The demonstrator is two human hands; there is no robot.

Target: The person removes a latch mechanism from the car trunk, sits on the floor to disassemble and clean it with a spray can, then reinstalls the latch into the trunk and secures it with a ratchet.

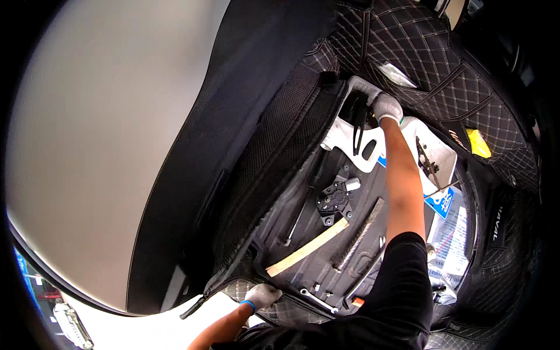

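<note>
My right hand, in a pale grey knit glove, reaches to the far end of a white moulded plastic tray. Its fingers curl down beside several black parts in the tray's far compartment; the fingertips and anything between them are hidden. At the near edge of a car's boot, my left hand, gloved alike, rests closed on the quilted liner. Nothing shows in it. Between the hands, a black motor-like mechanism with a silver cylinder and a strip of wood lie on the dark boot floor.
A dark brush-like strip, a spanner and a thin rod lie on the floor. To the right are a blue plate and a clear plastic bag. A yellow item sits in the side liner; a seat back rises left.
</note>
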